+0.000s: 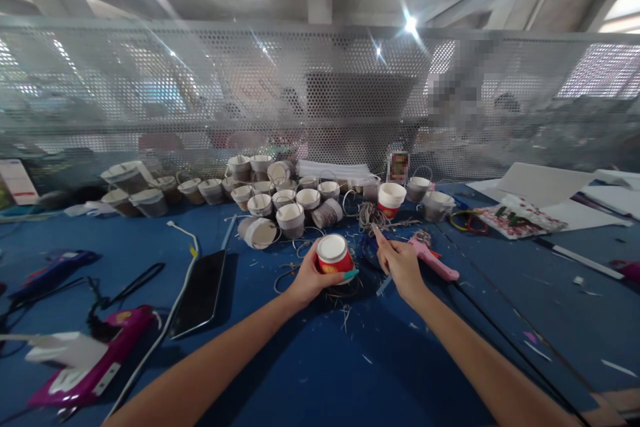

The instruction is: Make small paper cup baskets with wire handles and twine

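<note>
My left hand (306, 280) is wrapped around a small red paper cup (334, 259), turned upside down with its white base upward. A green-painted thumbnail lies across the front of the cup. My right hand (400, 263) is closed at the near edge of a tangled heap of grey cord (371, 215), its fingertips pinched on the cord. How many strands are between the fingers cannot be made out. A stack of red-and-white paper cups (391, 199) stands just behind the heap. Right of my right hand lies a pink glue gun (434, 260).
Many grey cord-wrapped cups with handles (290, 219) stand along the back, before a perforated metal screen (250, 93). At left lie a black phone (200, 293), a magenta power strip (100, 360) and a blue glue gun (55, 273). White papers (545, 187) lie at right.
</note>
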Demonstrator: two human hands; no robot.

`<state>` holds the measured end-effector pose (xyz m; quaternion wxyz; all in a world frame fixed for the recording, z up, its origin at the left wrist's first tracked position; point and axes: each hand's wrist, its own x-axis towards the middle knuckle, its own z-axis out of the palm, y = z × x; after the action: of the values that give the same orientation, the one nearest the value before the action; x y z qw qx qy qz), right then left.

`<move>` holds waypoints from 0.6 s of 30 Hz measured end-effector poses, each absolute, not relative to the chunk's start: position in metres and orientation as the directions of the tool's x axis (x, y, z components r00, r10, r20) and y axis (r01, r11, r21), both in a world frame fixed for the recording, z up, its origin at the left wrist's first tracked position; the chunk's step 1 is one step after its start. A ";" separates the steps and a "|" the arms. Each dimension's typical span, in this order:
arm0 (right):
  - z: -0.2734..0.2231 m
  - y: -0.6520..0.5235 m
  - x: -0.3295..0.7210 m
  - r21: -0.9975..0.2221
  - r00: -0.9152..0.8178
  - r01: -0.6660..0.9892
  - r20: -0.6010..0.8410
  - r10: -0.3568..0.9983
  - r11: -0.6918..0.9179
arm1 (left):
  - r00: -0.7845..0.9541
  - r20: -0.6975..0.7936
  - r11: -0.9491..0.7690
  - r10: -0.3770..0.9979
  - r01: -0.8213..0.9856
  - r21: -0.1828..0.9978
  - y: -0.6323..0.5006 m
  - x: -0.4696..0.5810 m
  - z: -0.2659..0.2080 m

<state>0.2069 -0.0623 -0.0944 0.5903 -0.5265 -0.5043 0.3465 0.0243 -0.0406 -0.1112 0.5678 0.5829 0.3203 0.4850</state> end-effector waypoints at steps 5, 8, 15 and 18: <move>-0.096 -0.058 0.207 -0.953 0.233 0.120 0.300 0.925 0.279 | 0.165 0.347 -0.357 0.923 0.035 0.933 -0.041 0.025 -0.110; -0.097 -0.056 0.206 -0.953 0.240 0.090 0.303 0.922 0.290 | 0.072 0.403 -0.409 0.912 0.140 0.902 -0.042 0.024 -0.109; -0.100 -0.058 0.208 -0.985 0.324 0.059 0.175 0.930 0.165 | 0.299 0.137 -0.030 0.944 -0.338 0.941 -0.037 0.022 -0.110; -0.100 -0.059 0.204 -0.983 0.128 -0.006 0.183 0.975 0.185 | 0.375 0.059 0.124 0.925 -0.444 0.887 -0.038 0.023 -0.110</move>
<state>0.2045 -0.0592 -0.1004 0.5793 -0.4778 -0.5069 0.4232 0.0226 -0.0384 -0.1096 0.6993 0.4454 0.2699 0.4896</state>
